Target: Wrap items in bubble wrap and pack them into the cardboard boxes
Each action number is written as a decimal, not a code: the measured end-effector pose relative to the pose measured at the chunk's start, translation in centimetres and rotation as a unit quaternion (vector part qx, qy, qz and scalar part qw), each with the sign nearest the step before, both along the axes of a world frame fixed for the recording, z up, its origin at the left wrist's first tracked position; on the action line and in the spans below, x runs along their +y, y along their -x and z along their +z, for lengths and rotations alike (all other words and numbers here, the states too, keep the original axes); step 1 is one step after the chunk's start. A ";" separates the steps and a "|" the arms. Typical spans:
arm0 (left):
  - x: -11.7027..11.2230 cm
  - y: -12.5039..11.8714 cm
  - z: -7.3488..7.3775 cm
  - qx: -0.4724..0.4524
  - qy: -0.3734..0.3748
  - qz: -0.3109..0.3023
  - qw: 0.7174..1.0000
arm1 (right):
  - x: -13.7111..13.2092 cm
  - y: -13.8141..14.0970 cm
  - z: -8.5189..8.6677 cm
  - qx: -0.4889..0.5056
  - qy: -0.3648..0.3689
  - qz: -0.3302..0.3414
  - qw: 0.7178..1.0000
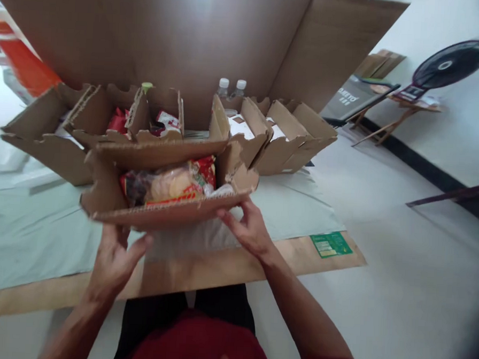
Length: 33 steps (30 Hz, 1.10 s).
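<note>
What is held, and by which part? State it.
The open cardboard box: left hand under its front-left corner, right hand on its front wall near the right end.

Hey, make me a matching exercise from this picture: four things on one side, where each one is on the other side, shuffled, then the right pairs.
Things
1. front box
2. two bottles
3. fan
4. green label

Places
A. far right, near the wall
B. flat on the table, by its near edge
C. held between the left hand and the right hand
D. behind the row of open boxes, white caps showing

Pairs: 1-C, 2-D, 3-A, 4-B
</note>
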<state>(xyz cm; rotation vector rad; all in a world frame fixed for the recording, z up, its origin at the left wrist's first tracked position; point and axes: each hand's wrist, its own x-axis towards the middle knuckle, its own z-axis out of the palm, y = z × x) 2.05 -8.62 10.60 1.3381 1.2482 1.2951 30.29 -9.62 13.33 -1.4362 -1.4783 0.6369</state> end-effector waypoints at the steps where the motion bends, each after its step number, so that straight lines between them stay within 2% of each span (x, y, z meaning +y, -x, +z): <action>1: 0.6 -0.7 0.8 -0.003 -0.016 -0.001 1.000 | 0.3 -0.2 0.2 0.011 -0.008 -0.012 1.000; 4: 1.1 -3.3 2.0 -0.003 -0.043 -0.066 0.997 | -0.3 -2.0 0.1 0.020 -0.042 -0.099 0.994; 6: -0.1 -3.6 2.1 0.010 -0.026 -0.095 0.995 | -1.9 -2.4 -0.2 0.008 -0.057 -0.133 0.989; 7: -0.9 -3.0 1.9 0.014 -0.009 -0.088 0.996 | -2.7 -2.0 -0.3 0.003 -0.055 -0.123 0.991; 9: -2.4 -0.5 1.6 0.010 0.028 -0.027 0.999 | -3.7 0.1 -0.6 -0.004 -0.033 -0.055 0.998; 10: -2.8 1.0 1.5 0.006 0.029 0.026 0.999 | -3.7 1.6 -0.7 -0.006 -0.021 -0.010 1.000; 12: -2.7 3.6 1.3 0.006 0.018 0.118 0.993 | -2.9 4.4 -0.9 -0.002 -0.006 0.061 0.998; 13: -2.3 4.3 1.1 0.005 0.013 0.143 0.990 | -2.3 5.3 -1.0 0.002 -0.004 0.079 0.997; 15: -1.5 4.5 0.6 -0.002 0.017 0.147 0.989 | -1.5 5.7 -1.4 0.007 -0.002 0.080 0.997; 17: -1.0 3.1 -0.4 -0.015 0.036 0.105 0.994 | -1.8 4.1 -2.1 -0.001 0.006 0.048 0.999; 21: 0.4 -1.0 -2.0 -0.028 0.046 -0.013 0.999 | -4.6 -2.5 -4.1 0.027 0.029 -0.017 0.999; 23: 2.1 -2.7 -2.2 -0.018 0.031 -0.072 0.997 | -5.3 -5.5 -5.0 0.074 0.031 -0.033 0.996; 26: 5.3 -4.6 -2.1 0.015 0.007 -0.139 0.990 | -4.2 -8.0 -6.3 0.120 0.036 -0.061 0.990; 27: 6.2 -5.1 -2.2 0.029 0.002 -0.132 0.991 | -3.4 -8.3 -6.6 0.124 0.038 -0.065 0.989; 29: 7.2 -5.9 -2.8 0.056 0.004 -0.066 0.996 | -1.8 -8.2 -7.0 0.123 0.045 -0.054 0.990; 31: 6.9 -6.6 -4.0 0.078 0.002 0.001 0.997 | -0.7 -7.6 -7.1 0.111 0.062 -0.026 0.992; 33: 5.5 -7.2 -5.6 0.094 -0.030 -0.005 0.995 | -0.4 -6.9 -7.1 0.094 0.086 0.001 0.992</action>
